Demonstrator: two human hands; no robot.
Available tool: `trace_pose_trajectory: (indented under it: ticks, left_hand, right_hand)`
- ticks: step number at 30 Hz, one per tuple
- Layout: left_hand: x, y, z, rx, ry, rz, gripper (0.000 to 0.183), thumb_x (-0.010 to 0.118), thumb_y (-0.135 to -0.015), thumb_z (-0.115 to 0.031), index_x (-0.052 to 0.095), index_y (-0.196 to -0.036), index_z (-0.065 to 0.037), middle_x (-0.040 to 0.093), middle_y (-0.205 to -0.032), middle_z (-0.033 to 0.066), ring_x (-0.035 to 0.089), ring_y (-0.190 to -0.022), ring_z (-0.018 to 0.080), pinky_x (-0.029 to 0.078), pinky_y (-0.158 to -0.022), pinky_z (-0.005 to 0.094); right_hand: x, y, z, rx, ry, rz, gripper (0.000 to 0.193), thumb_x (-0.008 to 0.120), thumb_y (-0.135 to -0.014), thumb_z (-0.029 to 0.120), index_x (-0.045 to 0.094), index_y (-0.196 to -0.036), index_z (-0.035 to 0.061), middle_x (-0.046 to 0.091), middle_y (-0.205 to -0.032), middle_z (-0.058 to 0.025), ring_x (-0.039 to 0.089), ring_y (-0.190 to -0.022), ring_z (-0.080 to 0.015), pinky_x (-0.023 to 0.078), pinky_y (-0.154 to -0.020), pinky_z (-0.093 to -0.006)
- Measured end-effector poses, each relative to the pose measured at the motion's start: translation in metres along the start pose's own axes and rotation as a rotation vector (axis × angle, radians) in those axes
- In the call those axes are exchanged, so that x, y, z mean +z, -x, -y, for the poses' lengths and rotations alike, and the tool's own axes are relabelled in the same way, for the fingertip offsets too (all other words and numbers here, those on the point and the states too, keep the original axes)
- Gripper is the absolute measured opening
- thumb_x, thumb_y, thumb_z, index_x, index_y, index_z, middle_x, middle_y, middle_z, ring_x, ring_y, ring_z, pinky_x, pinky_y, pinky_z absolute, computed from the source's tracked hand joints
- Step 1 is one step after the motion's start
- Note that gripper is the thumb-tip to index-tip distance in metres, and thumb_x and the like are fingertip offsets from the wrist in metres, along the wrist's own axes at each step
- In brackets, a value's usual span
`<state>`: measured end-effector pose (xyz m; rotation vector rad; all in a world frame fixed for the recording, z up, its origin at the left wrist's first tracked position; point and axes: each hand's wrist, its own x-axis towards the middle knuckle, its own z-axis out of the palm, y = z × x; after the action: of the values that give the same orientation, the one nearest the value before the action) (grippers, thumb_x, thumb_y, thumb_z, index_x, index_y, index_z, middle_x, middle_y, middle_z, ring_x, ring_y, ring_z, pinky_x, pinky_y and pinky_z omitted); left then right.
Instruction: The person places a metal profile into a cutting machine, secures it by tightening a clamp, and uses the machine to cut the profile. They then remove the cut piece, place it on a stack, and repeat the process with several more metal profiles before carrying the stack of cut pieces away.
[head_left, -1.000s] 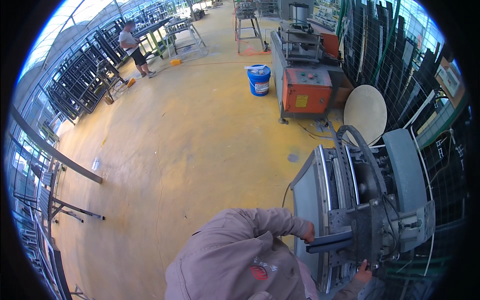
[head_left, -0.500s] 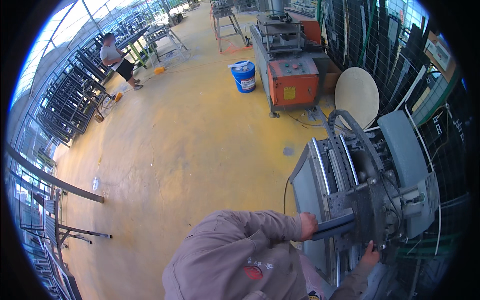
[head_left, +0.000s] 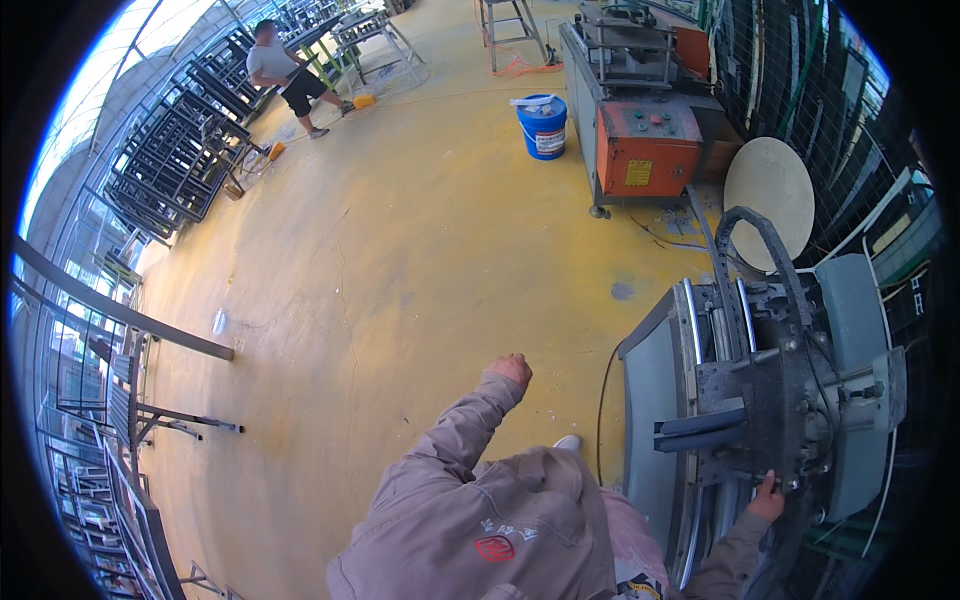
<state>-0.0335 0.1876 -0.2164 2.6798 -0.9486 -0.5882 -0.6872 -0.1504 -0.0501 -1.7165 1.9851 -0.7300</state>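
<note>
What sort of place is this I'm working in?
Probably a metal-fabrication workshop: there's a grey machine with shiny rails beside the right hand, an orange-fronted machine with buttons ahead, and many dark frames at the left.

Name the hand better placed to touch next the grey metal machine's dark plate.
Probably the right hand: it is at the dark plate; the left hand is away, over the yellow floor.

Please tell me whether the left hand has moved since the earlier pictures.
Yes: judged against the machine, the left hand has moved left and forward, away from the grey bars.
</note>
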Motion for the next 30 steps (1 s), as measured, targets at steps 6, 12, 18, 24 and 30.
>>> trace_pose_trajectory:
  ticks: [6,12,18,24,30]
  left_hand:
    - [0.012,-0.005,0.121,-0.339,-0.139,0.307,0.069,0.068,-0.117,-0.071,0.092,-0.141,-0.010,0.087,-0.149,0.0221,0.081,-0.141,0.0452,0.065,-0.118,0.0582]
    - [-0.017,0.003,0.178,-0.316,-0.348,0.439,0.061,0.069,-0.117,-0.062,0.090,-0.144,-0.011,0.086,-0.151,0.0221,0.080,-0.144,0.0449,0.065,-0.121,0.0582]
    - [-0.013,-0.051,0.040,0.130,0.215,0.279,0.043,0.074,-0.115,-0.038,0.087,-0.142,-0.008,0.089,-0.139,0.0243,0.084,-0.130,0.0469,0.067,-0.112,0.0577]
    - [-0.055,-0.033,-0.163,0.094,0.918,0.507,0.038,0.076,-0.121,-0.037,0.088,-0.139,-0.006,0.091,-0.113,0.0072,0.081,-0.089,0.0160,0.065,-0.079,0.0368]
    - [-0.073,-0.033,-0.205,0.052,1.160,0.609,0.040,0.077,-0.121,-0.041,0.085,-0.142,-0.008,0.089,-0.114,0.0049,0.078,-0.088,0.0162,0.063,-0.075,0.0364]
  right_hand:
    - [-0.005,-0.013,0.067,0.038,0.169,0.039,0.059,0.083,-0.118,0.056,0.090,-0.117,-0.0028,0.080,-0.086,-0.0069,0.071,-0.077,-0.0190,0.058,-0.076,-0.0427]
    - [0.051,-0.044,0.121,-0.039,0.000,0.039,0.059,0.087,-0.113,0.059,0.090,-0.104,0.0001,0.084,-0.086,-0.0099,0.077,-0.079,-0.0226,0.060,-0.080,-0.0451]
    - [0.099,-0.083,0.178,-0.067,-0.144,0.056,0.056,0.088,-0.110,0.057,0.088,-0.105,0.0017,0.087,-0.091,-0.0121,0.081,-0.082,-0.0264,0.062,-0.084,-0.0469]
    - [0.115,-0.114,0.168,-0.193,0.019,-0.021,0.058,0.089,-0.107,0.057,0.089,-0.121,0.0010,0.090,-0.110,-0.0191,0.084,-0.104,-0.0378,0.062,-0.099,-0.0511]
    - [0.118,-0.094,0.161,-0.252,0.043,-0.037,0.056,0.089,-0.107,0.055,0.090,-0.125,0.0025,0.091,-0.116,-0.0196,0.085,-0.111,-0.0388,0.063,-0.103,-0.0506]
